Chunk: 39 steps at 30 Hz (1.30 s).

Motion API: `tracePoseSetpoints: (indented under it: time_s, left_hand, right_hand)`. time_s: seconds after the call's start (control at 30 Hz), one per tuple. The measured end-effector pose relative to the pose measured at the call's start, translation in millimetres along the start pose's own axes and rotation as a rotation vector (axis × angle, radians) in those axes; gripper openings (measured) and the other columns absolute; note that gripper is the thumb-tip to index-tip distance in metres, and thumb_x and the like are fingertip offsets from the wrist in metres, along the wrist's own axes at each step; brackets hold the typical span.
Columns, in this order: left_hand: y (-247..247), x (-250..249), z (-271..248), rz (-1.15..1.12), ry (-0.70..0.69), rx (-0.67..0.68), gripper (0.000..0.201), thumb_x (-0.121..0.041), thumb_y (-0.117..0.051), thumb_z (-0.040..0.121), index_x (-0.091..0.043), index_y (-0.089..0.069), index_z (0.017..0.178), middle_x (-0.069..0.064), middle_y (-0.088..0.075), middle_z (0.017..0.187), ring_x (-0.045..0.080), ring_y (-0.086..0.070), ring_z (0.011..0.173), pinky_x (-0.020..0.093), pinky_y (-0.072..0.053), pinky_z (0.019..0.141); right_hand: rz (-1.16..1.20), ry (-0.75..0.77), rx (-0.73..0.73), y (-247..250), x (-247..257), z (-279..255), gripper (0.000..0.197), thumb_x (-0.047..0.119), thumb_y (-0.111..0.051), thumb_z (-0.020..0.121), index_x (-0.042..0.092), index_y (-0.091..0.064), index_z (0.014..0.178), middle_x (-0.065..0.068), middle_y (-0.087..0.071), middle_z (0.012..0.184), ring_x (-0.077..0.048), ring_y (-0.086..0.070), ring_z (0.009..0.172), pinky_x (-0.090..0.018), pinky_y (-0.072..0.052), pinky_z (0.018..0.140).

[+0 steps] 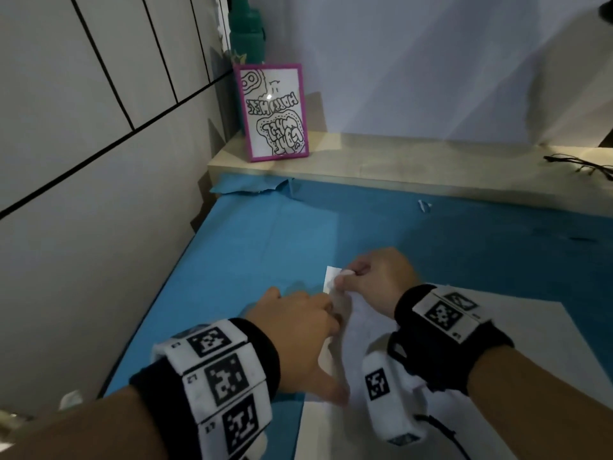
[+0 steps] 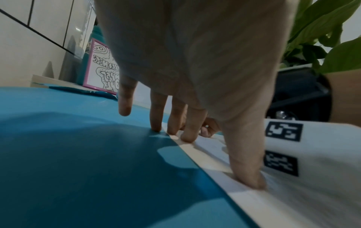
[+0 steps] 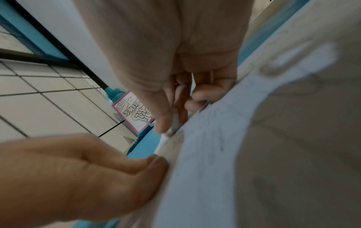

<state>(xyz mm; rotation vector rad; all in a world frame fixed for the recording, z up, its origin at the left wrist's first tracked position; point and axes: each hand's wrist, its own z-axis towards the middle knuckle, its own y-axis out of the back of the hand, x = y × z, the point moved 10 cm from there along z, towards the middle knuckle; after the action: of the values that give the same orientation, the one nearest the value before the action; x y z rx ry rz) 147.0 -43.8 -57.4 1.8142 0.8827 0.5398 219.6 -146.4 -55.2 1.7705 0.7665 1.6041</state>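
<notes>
Grey tiled wall (image 1: 83, 127) left, pale wall (image 1: 431, 61) behind, wooden ledge (image 1: 398, 167), blue tabletop (image 1: 265, 234).

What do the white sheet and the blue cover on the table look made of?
White sheet: thin matte paper; it bends where the right hand pinches its corner, with faint pencil lines. Blue cover: likely paper or thin plastic, smooth, slightly glossy; its far edge is torn and lifted.
</notes>
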Motion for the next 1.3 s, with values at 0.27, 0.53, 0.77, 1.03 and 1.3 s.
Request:
tracePoseSetpoints:
  time_s: [0.27,0.53,0.77,1.03,1.3]
  left_hand:
    - [-3,1,-4,-0.044,0.012,0.021,0.069,-0.074,-0.056,0.072,-0.029,-0.052,0.124,-0.014,-0.039,0.113,0.014,-0.044,0.111,0.042,-0.031,0.094]
    - [-5,1,-6,-0.074,0.008,0.023,0.069,-0.072,-0.056,0.074,-0.028,-0.050,0.126,-0.014,-0.036,0.113,0.014,-0.043,0.110,0.042,-0.029,0.094]
    - [-5,1,-5,-0.057,0.012,0.049,0.065,-0.072,-0.056,0.074,-0.022,-0.054,0.116,-0.014,-0.037,0.113,0.016,-0.043,0.109,0.046,-0.028,0.096]
    - [-9,1,-5,-0.059,0.028,0.070,0.068,-0.070,-0.057,0.075,-0.025,-0.051,0.125,-0.010,-0.041,0.128,0.017,-0.044,0.116,0.054,-0.023,0.104]
    - [-8,0,-5,-0.061,0.023,0.077,0.073,-0.070,-0.057,0.075,-0.027,-0.046,0.132,-0.011,-0.039,0.133,0.016,-0.042,0.121,0.056,-0.020,0.106]
  right_hand:
    - [0.022,-0.031,-0.033,4,-4,2,0.022,0.029,-0.073,0.076,0.007,-0.070,0.072,-0.008,-0.070,0.079,-0.023,-0.064,0.081,-0.023,-0.039,0.057]
    - [0.064,0.003,0.009,0,4,4,0.015,0.025,-0.075,0.076,0.010,-0.074,0.078,-0.001,-0.068,0.075,-0.015,-0.062,0.076,-0.023,-0.042,0.065]
    - [0.037,-0.005,0.078,-9,8,8,0.018,0.027,-0.079,0.072,0.011,-0.075,0.081,0.000,-0.069,0.079,-0.010,-0.059,0.076,-0.013,-0.038,0.052]
    - [-0.017,-0.038,0.074,-3,0,10,0.019,0.028,-0.079,0.070,0.012,-0.075,0.079,-0.001,-0.070,0.081,-0.014,-0.062,0.079,-0.020,-0.044,0.063]
    - [-0.069,-0.030,0.021,7,-1,7,0.015,0.025,-0.076,0.072,0.012,-0.074,0.080,-0.002,-0.069,0.083,-0.014,-0.063,0.082,-0.020,-0.036,0.062]
